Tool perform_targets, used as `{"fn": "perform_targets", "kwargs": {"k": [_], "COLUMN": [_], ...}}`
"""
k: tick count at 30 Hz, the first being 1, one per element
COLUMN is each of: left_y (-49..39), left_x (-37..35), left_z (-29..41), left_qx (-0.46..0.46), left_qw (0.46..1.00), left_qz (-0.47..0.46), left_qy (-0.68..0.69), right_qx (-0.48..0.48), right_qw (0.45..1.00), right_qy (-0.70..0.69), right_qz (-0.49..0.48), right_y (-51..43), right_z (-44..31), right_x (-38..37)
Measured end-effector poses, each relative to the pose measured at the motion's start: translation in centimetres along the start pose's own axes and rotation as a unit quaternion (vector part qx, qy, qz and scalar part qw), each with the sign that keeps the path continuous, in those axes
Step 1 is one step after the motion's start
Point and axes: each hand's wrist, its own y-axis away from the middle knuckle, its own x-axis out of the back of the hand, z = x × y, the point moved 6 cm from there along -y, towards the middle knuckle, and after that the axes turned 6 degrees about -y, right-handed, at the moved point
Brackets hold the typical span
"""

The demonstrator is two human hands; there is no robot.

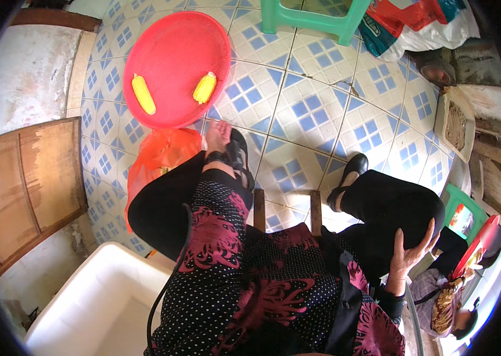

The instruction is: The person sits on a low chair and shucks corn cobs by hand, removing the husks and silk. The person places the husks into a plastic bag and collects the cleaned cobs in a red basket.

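Note:
My left hand (pixel 218 135) reaches down beside my black shoe (pixel 238 153), between it and an orange plastic bag (pixel 168 147). Nothing shows in its loosely extended fingers. My right hand (pixel 410 257) rests with spread fingers on my right knee and is empty. In front of me on the floor lies a round red plastic basket (pixel 175 49), shallow and woven-looking. Two yellow corn cobs lie inside it, a longer cob (pixel 144 95) at the left and a shorter cob (pixel 204 88) at the right. Whatever the orange bag holds is mostly hidden.
A white plastic tub (pixel 112 262) stands at my left. Ahead are a green plastic stool (pixel 310 20) and printed plastic bags (pixel 415 26). A shallow rectangular container (pixel 455 122) sits at the right. Another person (pixel 441 293) sits at the lower right with a red basket (pixel 475 249).

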Motion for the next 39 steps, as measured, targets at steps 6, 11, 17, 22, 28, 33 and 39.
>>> {"fn": "perform_targets", "kwargs": {"k": [6, 11, 17, 22, 28, 33, 39], "left_y": [-3.7, -6.7, -8.3, -7.1, -4.2, -2.7, 1.7], "left_x": [1.9, 1.6, 0.3, -0.5, -1.0, -2.9, -2.8], "left_z": [6.2, 7.5, 7.8, 8.8, 11.9, 14.2, 20.7], "left_qx": [-0.014, -0.036, 0.019, 0.029, -0.033, -0.1, -0.173], "left_qw": [0.992, 0.992, 0.982, 0.97, 0.955, 0.949, 0.963], "left_qz": [0.082, 0.02, -0.086, -0.054, -0.09, -0.102, -0.095], "left_qy": [0.097, 0.119, 0.165, 0.234, 0.28, 0.279, 0.186], "right_qx": [-0.007, -0.002, 0.009, 0.013, 0.009, 0.009, 0.01], "right_qw": [0.996, 0.997, 0.996, 0.994, 0.997, 0.998, 0.999], "right_qy": [0.081, 0.06, 0.077, 0.095, 0.068, 0.049, 0.029], "right_qz": [-0.02, -0.038, -0.037, -0.054, -0.047, -0.044, -0.037], "right_y": [-0.7, -1.5, -1.9, -2.0, -2.3, -2.5, -2.5], "right_z": [-0.9, -1.7, -2.3, -2.2, -2.7, -2.7, -2.7], "right_x": [-0.5, -0.7, -0.9, -1.3, -1.5, -1.7, -1.6]}}
